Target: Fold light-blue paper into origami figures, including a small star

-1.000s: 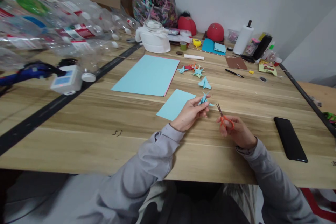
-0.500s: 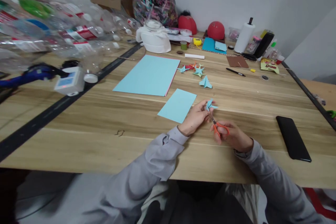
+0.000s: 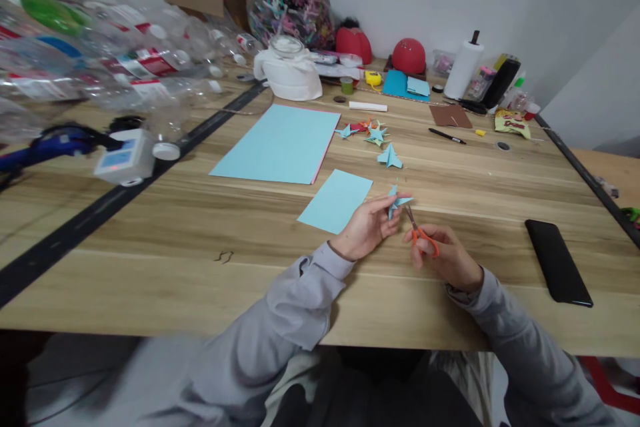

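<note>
My left hand pinches a small folded light-blue paper figure just above the wooden table. My right hand grips small orange-handled scissors, their blades pointing up at the paper figure and almost touching it. A small light-blue paper rectangle lies just left of my left hand. Another folded blue figure rests farther back, beyond it a cluster of small folded stars.
A large light-blue sheet lies at centre back. A black phone lies at the right. Plastic bottles pile up at the left beside a white device. A pen, paper-towel roll and red domes stand at the back.
My right hand brought the scissors left to the paper figure, then the blades drew slightly away from it. My left hand turned the figure a little.
</note>
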Demonstrator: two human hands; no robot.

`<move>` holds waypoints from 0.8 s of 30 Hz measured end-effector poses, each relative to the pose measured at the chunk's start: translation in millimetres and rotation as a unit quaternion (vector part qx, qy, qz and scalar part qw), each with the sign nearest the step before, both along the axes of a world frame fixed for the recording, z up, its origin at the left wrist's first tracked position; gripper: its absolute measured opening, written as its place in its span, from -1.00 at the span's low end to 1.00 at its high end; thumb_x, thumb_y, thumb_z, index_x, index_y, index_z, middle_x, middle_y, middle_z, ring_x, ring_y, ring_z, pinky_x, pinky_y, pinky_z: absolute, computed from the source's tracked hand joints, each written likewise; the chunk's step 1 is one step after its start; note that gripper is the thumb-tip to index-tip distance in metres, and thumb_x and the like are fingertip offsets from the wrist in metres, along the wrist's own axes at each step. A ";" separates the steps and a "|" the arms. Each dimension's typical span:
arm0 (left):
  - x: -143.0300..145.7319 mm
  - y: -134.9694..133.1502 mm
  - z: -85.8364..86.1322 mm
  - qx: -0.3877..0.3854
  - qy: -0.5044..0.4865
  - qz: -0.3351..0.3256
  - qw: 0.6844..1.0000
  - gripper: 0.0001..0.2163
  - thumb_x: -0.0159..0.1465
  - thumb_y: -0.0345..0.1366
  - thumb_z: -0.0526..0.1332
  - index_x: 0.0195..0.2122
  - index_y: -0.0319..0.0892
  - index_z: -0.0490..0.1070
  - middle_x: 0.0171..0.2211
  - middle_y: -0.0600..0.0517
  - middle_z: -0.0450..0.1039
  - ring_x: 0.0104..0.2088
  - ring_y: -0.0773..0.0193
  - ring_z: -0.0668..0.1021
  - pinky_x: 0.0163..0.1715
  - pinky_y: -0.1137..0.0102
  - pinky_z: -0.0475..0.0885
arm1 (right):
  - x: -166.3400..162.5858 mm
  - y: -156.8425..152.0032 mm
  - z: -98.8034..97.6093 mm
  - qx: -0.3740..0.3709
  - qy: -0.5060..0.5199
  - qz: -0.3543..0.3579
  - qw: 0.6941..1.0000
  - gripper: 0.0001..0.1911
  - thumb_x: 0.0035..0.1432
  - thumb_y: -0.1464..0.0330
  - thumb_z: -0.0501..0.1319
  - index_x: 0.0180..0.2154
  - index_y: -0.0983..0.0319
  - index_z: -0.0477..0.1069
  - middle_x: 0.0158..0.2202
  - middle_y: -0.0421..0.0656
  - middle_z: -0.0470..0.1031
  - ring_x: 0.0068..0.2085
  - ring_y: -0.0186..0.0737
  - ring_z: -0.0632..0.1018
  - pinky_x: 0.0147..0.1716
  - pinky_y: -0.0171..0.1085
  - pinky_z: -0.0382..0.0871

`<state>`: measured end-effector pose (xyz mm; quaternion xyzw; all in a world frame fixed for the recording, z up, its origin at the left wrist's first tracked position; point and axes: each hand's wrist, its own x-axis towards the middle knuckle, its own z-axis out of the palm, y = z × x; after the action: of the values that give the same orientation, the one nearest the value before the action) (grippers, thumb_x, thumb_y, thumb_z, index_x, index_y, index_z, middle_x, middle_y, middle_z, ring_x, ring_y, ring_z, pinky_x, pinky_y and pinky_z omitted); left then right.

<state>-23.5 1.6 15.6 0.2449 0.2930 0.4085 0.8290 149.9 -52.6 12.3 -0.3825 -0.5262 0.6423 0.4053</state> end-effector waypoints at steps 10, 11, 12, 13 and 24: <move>19.5 -9.8 -12.6 0.105 0.068 0.019 0.992 -0.64 -0.08 -0.19 0.53 -0.31 -0.27 0.57 -0.41 0.01 0.51 -0.56 0.51 0.35 -0.57 0.53 0.18 | -5.1 7.5 -20.5 0.259 -0.153 -0.298 0.906 -0.80 -0.01 0.38 0.38 -0.26 0.15 0.53 -0.31 -0.14 0.62 -0.30 -0.21 0.60 -0.32 -0.23 0.45; 20.4 -10.1 -13.2 0.106 0.067 0.023 0.992 -0.63 -0.09 -0.19 0.53 -0.31 -0.27 0.57 -0.41 0.01 0.51 -0.56 0.51 0.37 -0.56 0.53 0.19 | -4.9 7.8 -22.0 0.279 -0.167 -0.301 0.896 -0.82 0.01 0.38 0.36 -0.26 0.15 0.53 -0.32 -0.16 0.63 -0.32 -0.22 0.60 -0.33 -0.24 0.45; 20.8 -10.1 -13.7 0.104 0.065 0.029 0.992 -0.62 -0.10 -0.20 0.54 -0.30 -0.28 0.57 -0.42 0.02 0.52 -0.56 0.50 0.37 -0.56 0.53 0.20 | -4.7 7.7 -22.7 0.298 -0.180 -0.302 0.888 -0.81 0.02 0.39 0.35 -0.24 0.15 0.53 -0.32 -0.17 0.63 -0.32 -0.23 0.60 -0.34 -0.25 0.45; 20.8 -9.8 -14.1 0.102 0.064 0.035 0.992 -0.62 -0.10 -0.21 0.54 -0.29 -0.28 0.57 -0.43 0.03 0.51 -0.56 0.50 0.38 -0.57 0.53 0.20 | -4.6 7.5 -22.9 0.315 -0.193 -0.299 0.880 -0.80 0.02 0.39 0.34 -0.23 0.15 0.52 -0.30 -0.17 0.64 -0.31 -0.24 0.61 -0.34 -0.26 0.45; 22.8 -10.4 -16.4 0.072 0.029 0.052 0.996 -0.62 -0.14 -0.36 0.55 -0.28 -0.31 0.56 -0.45 0.03 0.56 -0.54 0.48 0.47 -0.56 0.56 0.30 | -5.0 8.6 -20.6 0.260 -0.177 -0.338 0.887 -0.86 0.03 0.34 0.33 -0.30 0.19 0.52 -0.41 -0.19 0.61 -0.41 -0.28 0.57 -0.37 -0.28 0.44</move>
<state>-0.7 -8.9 -0.7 0.3000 0.2995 0.4639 0.7779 144.8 -43.9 -8.3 -0.5255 -0.5763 0.2279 0.5829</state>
